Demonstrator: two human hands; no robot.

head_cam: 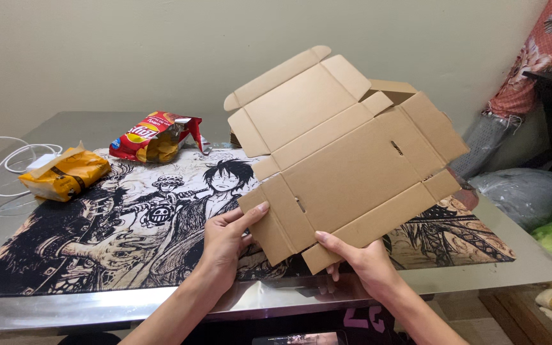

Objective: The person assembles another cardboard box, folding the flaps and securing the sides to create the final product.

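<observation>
The flat cardboard box blank (346,160) is being held above the tabletop's (97,306) near edge, both grips closed on it, left hand (225,246) and right hand (365,262) best pinching beside the creases.

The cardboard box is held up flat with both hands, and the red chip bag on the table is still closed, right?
Not quite. The head view shows the red chip bag torn open at its top, not closed. The rest holds: the left hand and right hand hold the unfolded cardboard box up over the table.
</observation>
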